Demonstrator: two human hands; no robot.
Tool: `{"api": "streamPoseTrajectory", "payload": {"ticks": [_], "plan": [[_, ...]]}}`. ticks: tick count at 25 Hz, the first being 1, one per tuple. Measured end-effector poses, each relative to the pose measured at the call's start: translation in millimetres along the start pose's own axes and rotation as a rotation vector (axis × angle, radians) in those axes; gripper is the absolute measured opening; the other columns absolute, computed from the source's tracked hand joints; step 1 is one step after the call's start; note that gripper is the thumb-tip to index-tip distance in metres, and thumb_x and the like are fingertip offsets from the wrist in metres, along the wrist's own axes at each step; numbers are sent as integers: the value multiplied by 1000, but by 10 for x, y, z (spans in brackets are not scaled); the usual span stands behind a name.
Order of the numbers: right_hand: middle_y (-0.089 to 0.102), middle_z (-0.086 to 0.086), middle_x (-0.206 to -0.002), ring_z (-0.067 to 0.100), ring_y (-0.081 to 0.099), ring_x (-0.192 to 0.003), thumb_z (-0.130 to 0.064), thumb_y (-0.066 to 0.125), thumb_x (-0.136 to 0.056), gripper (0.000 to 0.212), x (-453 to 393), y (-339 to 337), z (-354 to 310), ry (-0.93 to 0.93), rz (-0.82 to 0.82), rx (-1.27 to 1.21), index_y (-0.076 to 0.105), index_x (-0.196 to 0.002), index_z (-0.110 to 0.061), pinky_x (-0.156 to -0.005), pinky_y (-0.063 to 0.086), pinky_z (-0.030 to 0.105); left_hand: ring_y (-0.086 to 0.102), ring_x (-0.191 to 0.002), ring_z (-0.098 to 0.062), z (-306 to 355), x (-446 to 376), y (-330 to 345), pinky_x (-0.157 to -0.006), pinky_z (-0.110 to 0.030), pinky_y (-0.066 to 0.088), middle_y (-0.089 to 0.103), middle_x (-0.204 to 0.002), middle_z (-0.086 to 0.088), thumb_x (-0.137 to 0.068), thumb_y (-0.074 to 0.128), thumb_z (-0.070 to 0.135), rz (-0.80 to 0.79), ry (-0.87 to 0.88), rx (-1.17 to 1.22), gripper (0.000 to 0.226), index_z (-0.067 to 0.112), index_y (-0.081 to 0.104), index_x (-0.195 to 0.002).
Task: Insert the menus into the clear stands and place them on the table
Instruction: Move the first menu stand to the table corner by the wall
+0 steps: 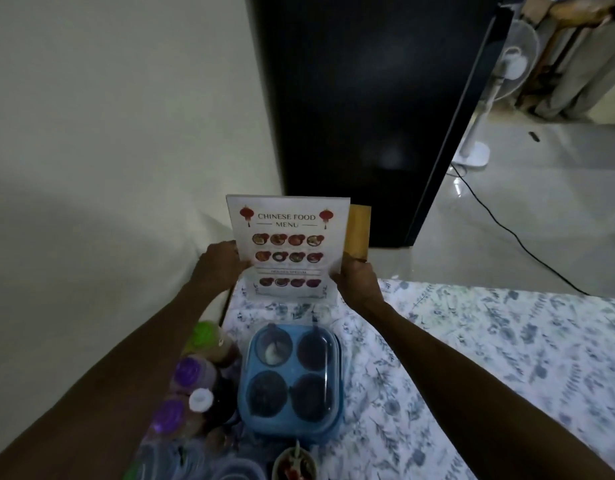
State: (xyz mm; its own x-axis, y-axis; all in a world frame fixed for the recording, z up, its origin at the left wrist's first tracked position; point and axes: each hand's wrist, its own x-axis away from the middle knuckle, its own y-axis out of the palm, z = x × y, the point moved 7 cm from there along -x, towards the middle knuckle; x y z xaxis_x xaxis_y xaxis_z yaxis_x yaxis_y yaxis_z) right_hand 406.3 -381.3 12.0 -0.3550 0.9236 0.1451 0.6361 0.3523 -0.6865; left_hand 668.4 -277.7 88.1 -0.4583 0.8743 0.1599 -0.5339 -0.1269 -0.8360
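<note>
A white "Chinese Food Menu" sheet [288,237] with rows of dish photos stands upright in a clear stand [285,295] at the table's far left end. My left hand [219,265] grips the menu's left edge. On the opposite edge, my right hand [357,282] holds the menu lower down. The stand's clear base rests on or just above the floral tablecloth [472,341]; I cannot tell whether it touches.
A blue four-cup condiment tray [335,386] with a clear lid sits just in front of the stand. Sauce bottles [202,375] with green, purple and white caps crowd the left edge. A small bowl [294,465] is nearest me. A wooden board [358,233] and a black cabinet [368,98] stand behind the menu.
</note>
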Motion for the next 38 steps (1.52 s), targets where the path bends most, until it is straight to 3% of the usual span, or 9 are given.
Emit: {"api": "streamPoseTrajectory", "payload": {"ticks": [3,7,10,14,17,20,26,32,38], "plan": [[66,8,-103,20,67,-85,-12,62,-94,25,-123,141,-111,-30,-21,-56,55,-118,-16,-64,58,21,72,-97,-34,-115,-126,-49,-84,-38,54,76,-107,-18,-83,78,31,29,-35,22,41,5,71,-114],[67,10,-104,26,69,-89,-15,63,-93,24,-220,324,-198,-30,-68,-5,56,-116,-14,-77,63,43,72,-95,-37,-351,-248,-76,-88,-49,59,75,-108,-21,-85,77,28,16,-113,66,41,4,69,-117],[68,9,-108,27,69,-92,-17,62,-94,29,-209,427,-295,-44,-82,7,55,-122,-15,-82,61,40,72,-93,-39,-498,-278,-84,-86,-49,59,74,-106,-24,-91,68,32,-36,-211,-17,40,-3,68,-111],[69,11,-118,32,69,-101,-16,63,-94,29,-178,562,-402,-51,-75,-6,58,-122,-11,-85,57,38,71,-71,-28,-471,-245,-108,-63,-34,58,72,-84,-16,-97,56,31,-161,-266,-132,34,-2,65,-91],[67,13,-124,35,67,-107,-15,62,-94,33,-150,601,-462,-41,-80,-38,55,-126,-11,-92,56,44,69,-91,-30,-381,-260,-52,-77,-33,54,73,-105,-15,-93,59,36,-179,-143,-196,36,3,71,-101],[66,14,-123,35,67,-108,-13,62,-94,31,-163,637,-500,-28,-72,-18,57,-124,-9,-93,55,44,68,-99,-29,-345,-227,70,-83,-31,51,73,-109,-11,-92,63,33,-190,-77,-208,32,5,74,-103],[65,18,-120,35,65,-106,-15,60,-95,28,-191,752,-566,8,-82,51,56,-122,-6,-92,57,46,63,-116,-32,-443,-135,152,-100,-39,51,67,-127,-14,-88,68,35,-153,-107,-178,40,11,69,-120],[66,18,-122,40,66,-108,-12,64,-90,35,-214,746,-576,20,-155,96,56,-123,-4,-93,57,52,65,-112,-29,-479,-52,111,-97,-39,52,71,-123,-11,-88,67,41,-150,-95,-187,39,14,73,-115],[73,8,-112,29,70,-97,-28,76,-82,37,-163,564,-469,-20,-154,202,66,-115,-13,-83,61,43,66,-109,-29,-388,122,55,-96,-41,53,71,-119,-11,-87,66,41,-148,-82,-199,35,16,73,-111]]}}
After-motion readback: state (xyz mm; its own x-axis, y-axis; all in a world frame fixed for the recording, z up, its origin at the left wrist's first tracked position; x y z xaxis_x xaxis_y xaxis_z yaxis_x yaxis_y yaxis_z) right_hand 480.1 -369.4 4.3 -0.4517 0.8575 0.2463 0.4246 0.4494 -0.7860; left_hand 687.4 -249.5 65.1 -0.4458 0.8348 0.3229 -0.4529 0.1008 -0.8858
